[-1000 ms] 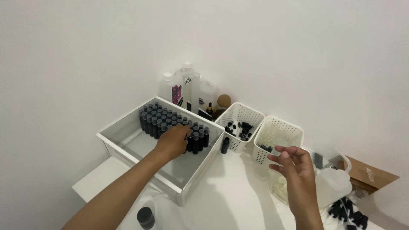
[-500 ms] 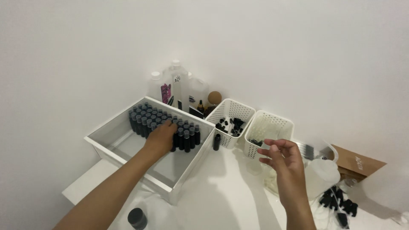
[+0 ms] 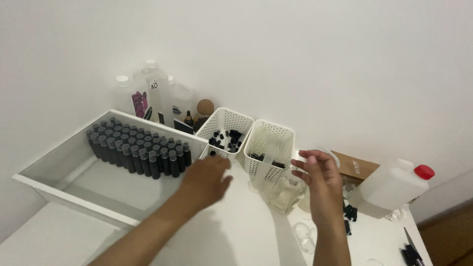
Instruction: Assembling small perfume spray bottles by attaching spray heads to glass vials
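Large white plastic tray (image 3: 64, 165) holds rows of small dark bottles (image 3: 140, 150) at its far end. Left hand (image 3: 204, 180) hovers over the white surface (image 3: 236, 236) beside it, fingers loosely curled, empty. Right hand (image 3: 320, 180), fingers spread, above clear glass jar (image 3: 286, 194).

The large tray (image 3: 64, 167) sat on the bench (image 3: 236, 236), with rows of small bottles (image 3: 138, 148) packed in its far part. Behind the tray stood several tall bottles (image 3: 152, 93) against the wall. Right of the tray sat two perforated baskets (image 3: 226, 130) side by side, small caps (image 3: 226, 139) lying in the nearer one. Further right of the tray, past the baskets, a jug (image 3: 389, 187) lay tilted, with a cardboard box (image 3: 355, 165) behind it.
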